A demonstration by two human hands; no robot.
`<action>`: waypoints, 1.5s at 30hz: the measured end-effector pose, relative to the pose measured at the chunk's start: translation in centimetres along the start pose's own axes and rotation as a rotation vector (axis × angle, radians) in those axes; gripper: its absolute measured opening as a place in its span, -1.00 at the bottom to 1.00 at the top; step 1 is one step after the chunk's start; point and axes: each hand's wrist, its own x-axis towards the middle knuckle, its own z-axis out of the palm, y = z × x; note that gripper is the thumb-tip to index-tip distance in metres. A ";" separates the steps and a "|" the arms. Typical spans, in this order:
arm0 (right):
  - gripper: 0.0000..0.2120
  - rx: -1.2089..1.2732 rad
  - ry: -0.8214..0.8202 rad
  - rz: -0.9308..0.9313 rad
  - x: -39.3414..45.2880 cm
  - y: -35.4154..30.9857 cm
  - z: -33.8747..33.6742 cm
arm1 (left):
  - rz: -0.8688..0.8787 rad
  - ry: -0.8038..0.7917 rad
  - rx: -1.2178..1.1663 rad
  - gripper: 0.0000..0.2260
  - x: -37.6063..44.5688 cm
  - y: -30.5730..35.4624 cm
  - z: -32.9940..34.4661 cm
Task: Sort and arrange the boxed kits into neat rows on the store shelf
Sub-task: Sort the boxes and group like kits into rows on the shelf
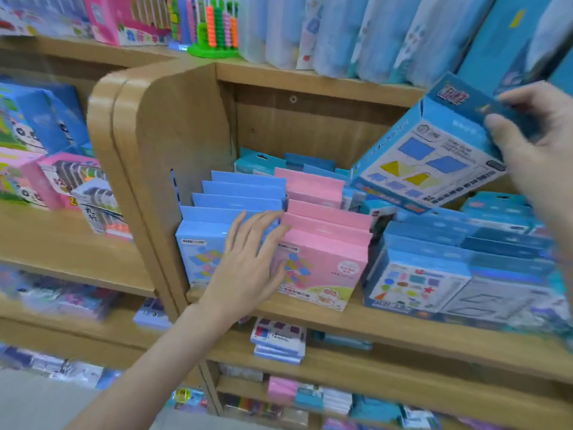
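Observation:
A row of light blue boxed kits (198,243) and a row of pink boxed kits (325,259) stand side by side on the wooden shelf (372,324). My left hand (248,259) lies flat with straight fingers across the fronts of the first blue and pink boxes. My right hand (533,131) grips a blue shape-kit box (428,162) by its top flap, held tilted in the air above the shelf. More darker blue kits (434,271) fill the shelf's right part in uneven rows.
A rounded wooden side panel (148,156) bounds the shelf on the left. Toy boxes (46,169) sit on the neighbouring shelf. An abacus (217,29) and packs stand above; stacked boxes (279,339) lie on the shelf below.

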 end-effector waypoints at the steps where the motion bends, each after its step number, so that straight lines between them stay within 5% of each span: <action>1: -0.88 -0.033 -0.019 0.014 -0.8 0.7 -1.5 | 0.009 0.022 -0.039 -0.64 0.4 1.0 0.6; 10: -0.94 -0.276 -0.577 0.129 -7.1 7.6 -10.7 | 0.165 -0.003 -0.196 -0.68 4.0 10.8 6.1; 15: -0.91 -0.353 -0.698 0.149 -10.0 13.3 -13.3 | 0.198 -0.013 -0.211 -0.65 5.8 17.0 9.6; 30: -0.71 -0.236 -0.777 0.176 -14.9 28.6 -28.9 | 0.183 -0.005 -0.184 -0.67 11.1 33.8 17.5; 40: -0.88 -0.437 -0.655 0.266 -17.3 31.7 -33.6 | 0.316 -0.240 -0.077 -0.43 15.5 40.5 21.5; 45: -0.94 -0.510 -0.523 0.233 -15.9 32.9 -32.7 | 0.280 -0.191 -0.023 -0.40 16.2 41.8 21.9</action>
